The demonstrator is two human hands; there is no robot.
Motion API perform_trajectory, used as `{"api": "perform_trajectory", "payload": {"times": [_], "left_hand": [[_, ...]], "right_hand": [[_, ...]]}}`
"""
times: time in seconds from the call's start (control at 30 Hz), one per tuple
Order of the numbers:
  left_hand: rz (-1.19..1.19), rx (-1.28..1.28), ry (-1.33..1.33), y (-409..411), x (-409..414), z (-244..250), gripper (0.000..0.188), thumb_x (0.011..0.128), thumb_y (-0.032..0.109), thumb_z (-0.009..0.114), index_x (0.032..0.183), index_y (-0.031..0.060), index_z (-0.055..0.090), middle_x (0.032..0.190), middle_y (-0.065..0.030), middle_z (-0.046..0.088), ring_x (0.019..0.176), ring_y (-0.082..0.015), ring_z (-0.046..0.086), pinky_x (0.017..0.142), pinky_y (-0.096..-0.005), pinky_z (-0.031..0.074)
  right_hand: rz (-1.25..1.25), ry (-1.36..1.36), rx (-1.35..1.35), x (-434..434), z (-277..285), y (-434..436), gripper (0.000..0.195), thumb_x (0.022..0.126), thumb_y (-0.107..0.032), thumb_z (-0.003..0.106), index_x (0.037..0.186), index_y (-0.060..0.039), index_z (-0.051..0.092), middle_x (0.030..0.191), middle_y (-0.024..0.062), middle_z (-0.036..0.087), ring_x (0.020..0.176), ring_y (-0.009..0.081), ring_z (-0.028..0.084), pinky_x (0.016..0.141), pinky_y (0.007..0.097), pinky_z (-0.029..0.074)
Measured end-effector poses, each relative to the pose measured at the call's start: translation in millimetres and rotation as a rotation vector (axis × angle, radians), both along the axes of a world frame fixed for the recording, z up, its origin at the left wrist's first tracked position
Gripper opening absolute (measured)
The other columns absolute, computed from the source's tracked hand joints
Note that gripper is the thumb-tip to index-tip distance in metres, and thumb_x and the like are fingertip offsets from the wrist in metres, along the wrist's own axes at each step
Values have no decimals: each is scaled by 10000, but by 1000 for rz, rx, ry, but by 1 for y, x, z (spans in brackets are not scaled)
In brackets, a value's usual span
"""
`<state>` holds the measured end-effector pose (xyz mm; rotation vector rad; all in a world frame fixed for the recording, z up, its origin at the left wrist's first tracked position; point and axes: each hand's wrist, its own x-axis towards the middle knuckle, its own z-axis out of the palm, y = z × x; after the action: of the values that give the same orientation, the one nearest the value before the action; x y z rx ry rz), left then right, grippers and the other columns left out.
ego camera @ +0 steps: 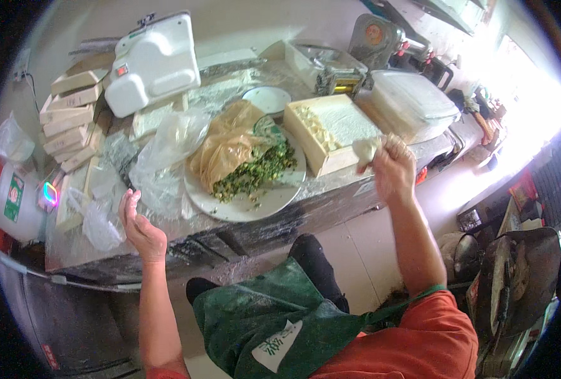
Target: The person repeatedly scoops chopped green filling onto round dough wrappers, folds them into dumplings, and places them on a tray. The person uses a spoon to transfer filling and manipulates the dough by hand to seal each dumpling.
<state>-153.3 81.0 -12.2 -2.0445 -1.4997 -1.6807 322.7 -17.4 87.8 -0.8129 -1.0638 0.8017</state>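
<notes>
My right hand (394, 161) is raised at the near right corner of a wooden box (330, 163). It grips a pale piece of dough (366, 149), perhaps a filled dumpling; motion blurs it. A row of small dough pieces (320, 132) lines the box's left side, and white flour covers the rest of its floor. My left hand (143, 232) is held up over the table's front edge, fingers extended and nothing in it. Between the hands, a white plate (233, 213) carries chopped green filling (261, 175), partly under a crumpled brown plastic bag (228, 142).
Clear plastic bags (166, 147) lie left of the plate. Wooden boxes (71, 116) are stacked at the far left, beside a white machine (157, 61). Behind stand a small white plate (267, 98) and a pasta-roller machine (339, 83). A lidded plastic tub (413, 104) sits right.
</notes>
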Motion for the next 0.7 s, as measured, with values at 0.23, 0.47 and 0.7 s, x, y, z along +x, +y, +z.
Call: {"api": "perform_trajectory", "payload": {"times": [0.23,0.47,0.7], "left_hand": [[149,-132,164,21,12,-10,590,1013,453,313,1269,-15,566,1433,-265,437,1321,-441,405,1122,-517,270],[169,-151,134,18,12,-7,529,1005,394,356,1266,-15,568,1414,-290,436,1299,-456,414,1093,-522,309],[206,-160,155,14,14,-3,486,978,333,376,1263,-5,577,1413,-278,444,1301,-455,415,1099,-520,301]], "right_hand": [[-432,-932,-182,75,39,87,106,872,-94,667,908,1,698,784,80,681,722,154,646,670,305,525],[-398,-1288,-170,84,-1,182,195,843,-195,570,801,-40,682,786,213,662,797,405,652,723,466,506],[-381,-1395,-267,73,-21,216,251,841,-243,567,818,-5,641,840,275,641,840,463,628,740,525,489]]}}
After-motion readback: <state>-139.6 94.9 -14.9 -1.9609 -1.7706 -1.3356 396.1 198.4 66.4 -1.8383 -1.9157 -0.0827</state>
